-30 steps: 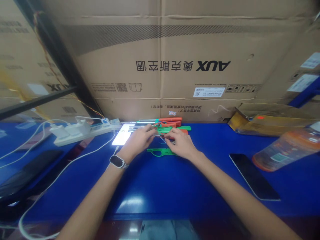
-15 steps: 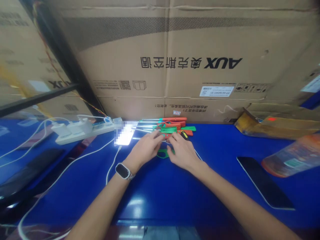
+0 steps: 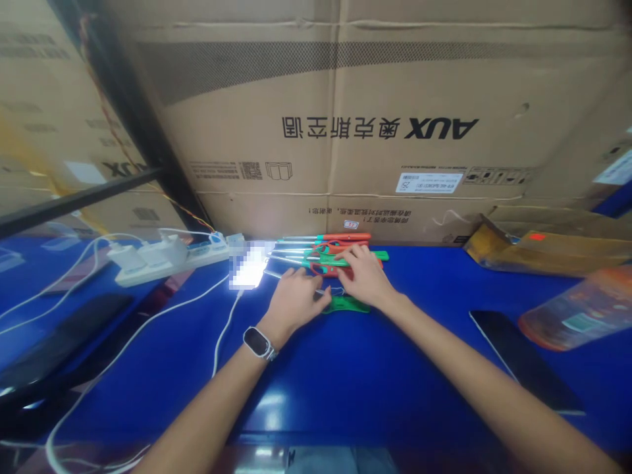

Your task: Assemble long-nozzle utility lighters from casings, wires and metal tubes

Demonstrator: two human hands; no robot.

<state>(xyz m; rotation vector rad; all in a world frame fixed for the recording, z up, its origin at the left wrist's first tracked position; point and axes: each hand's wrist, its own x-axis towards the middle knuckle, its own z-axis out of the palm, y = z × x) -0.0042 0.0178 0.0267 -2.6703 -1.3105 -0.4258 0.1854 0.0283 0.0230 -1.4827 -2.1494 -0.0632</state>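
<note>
Several long-nosed lighters with red and green handles lie stacked on the blue table, such as the red lighter (image 3: 348, 236) at the back, their metal tubes pointing left. My left hand (image 3: 293, 304) is closed around the tube end of a nearer green lighter (image 3: 349, 305), whose handle shows to the right of my thumb. Over the stack, my right hand (image 3: 368, 276) has bent fingers on another green lighter (image 3: 336, 261); its palm side is hidden. A bright phone screen (image 3: 249, 266), partly blurred out, is beside the tube tips.
A white power strip (image 3: 172, 258) with plugs and cables stands at left. On the right are a dark phone (image 3: 526, 362), a plastic jar (image 3: 577, 313) on its side and an open cardboard box (image 3: 548, 247). A large carton (image 3: 345, 79) walls off the back.
My right hand has moved up and away from my left hand onto the stack. The nearer green lighter's handle now shows further right. My left hand has shifted slightly right and down.
</note>
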